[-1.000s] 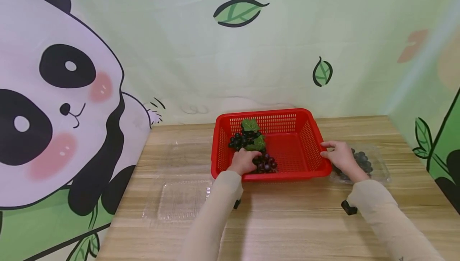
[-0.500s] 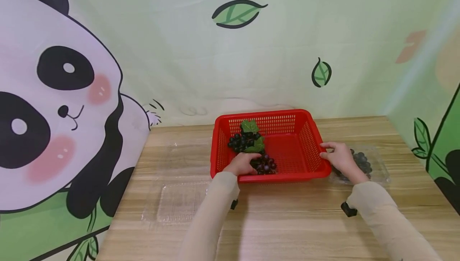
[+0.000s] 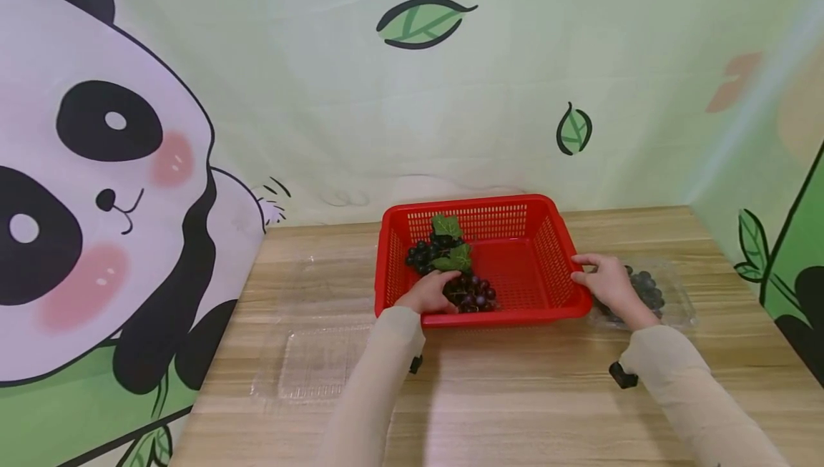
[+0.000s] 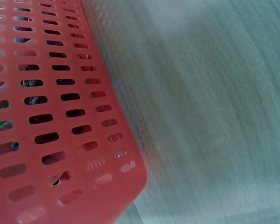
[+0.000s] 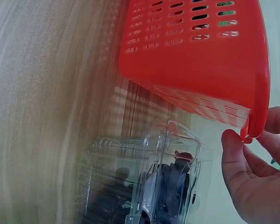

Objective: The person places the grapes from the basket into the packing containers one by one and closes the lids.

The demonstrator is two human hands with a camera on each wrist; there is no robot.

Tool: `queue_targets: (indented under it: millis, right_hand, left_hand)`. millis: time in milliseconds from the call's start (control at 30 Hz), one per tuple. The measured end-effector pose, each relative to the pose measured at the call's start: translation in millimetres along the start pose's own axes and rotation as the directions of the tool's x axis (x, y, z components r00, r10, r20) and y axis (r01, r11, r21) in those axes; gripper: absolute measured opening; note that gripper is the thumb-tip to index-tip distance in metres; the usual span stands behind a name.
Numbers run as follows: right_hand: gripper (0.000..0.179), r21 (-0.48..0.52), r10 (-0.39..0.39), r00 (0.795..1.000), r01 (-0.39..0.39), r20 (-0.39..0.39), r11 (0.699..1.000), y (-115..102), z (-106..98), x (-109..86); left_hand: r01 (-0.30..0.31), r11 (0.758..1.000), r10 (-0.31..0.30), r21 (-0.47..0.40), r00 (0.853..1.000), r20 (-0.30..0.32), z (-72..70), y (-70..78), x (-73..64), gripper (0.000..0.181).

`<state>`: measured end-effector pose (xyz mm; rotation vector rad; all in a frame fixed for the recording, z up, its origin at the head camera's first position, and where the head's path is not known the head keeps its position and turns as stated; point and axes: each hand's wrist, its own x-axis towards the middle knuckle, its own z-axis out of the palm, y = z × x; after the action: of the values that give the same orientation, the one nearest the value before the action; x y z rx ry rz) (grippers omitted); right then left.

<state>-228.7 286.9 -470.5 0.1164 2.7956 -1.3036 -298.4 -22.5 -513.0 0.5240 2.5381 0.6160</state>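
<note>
In the head view a red plastic basket [image 3: 541, 313] with slotted walls stands on the table. A bunch of dark purple grapes [image 3: 475, 294] lies near its front. My left hand [image 3: 426, 292] reaches over the front rim, its fingers spread apart at the left end of that bunch. Behind it is a black grape bunch [image 3: 421, 256] with green leaves [image 3: 458, 258]. My right hand [image 3: 606, 282] pinches the basket's right rim; in the right wrist view the thumb [image 5: 232, 144] is outside the rim. The left wrist view shows only the basket wall [image 4: 60, 107] and table, no hand.
A clear plastic container [image 3: 672, 295] with dark grapes [image 3: 646, 289] inside stands right of the basket, partly behind my right hand. On the left lies a see-through open clamshell box [image 3: 315, 363]. A panda-printed cloth wall [image 3: 309, 95] rises behind the wooden table [image 3: 515, 395].
My left hand has drawn back slightly to the left, and its fingers have parted more, leaving more of the purple grapes visible. The right hand keeps its pinch on the rim.
</note>
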Motion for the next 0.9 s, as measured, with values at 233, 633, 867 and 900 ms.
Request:
queue_targets:
  millis: [233, 633, 867, 900]
  right_hand:
    - [0.041, 0.016, 0.007, 1.0, -0.007, 0.001, 1.0, 0.0, 0.7, -0.4]
    - [0.04, 0.029, -0.007, 1.0, 0.007, -0.014, 1.0, 0.7, 2.5, -1.6]
    - [0.04, 0.034, -0.006, 1.0, 0.006, -0.013, 0.999, 3.3, 3.3, -0.6]
    - [0.04, 0.037, -0.004, 1.0, 0.004, -0.013, 0.999, 3.5, 3.4, -0.4]
  left_hand:
    - [0.003, 0.993, -0.002, -0.117, 1.0, 0.002, -1.0, -2.7, 0.0, 0.069]
    - [0.04, 0.972, -0.038, -0.233, 0.999, 0.013, -0.9, -3.5, -2.7, 0.059]
    - [0.043, 0.963, -0.036, -0.266, 0.999, 0.032, -0.5, -2.8, -4.3, 0.057]
    - [0.046, 0.963, -0.038, -0.264, 0.999, 0.035, -0.5, -2.5, -4.6, 0.057]
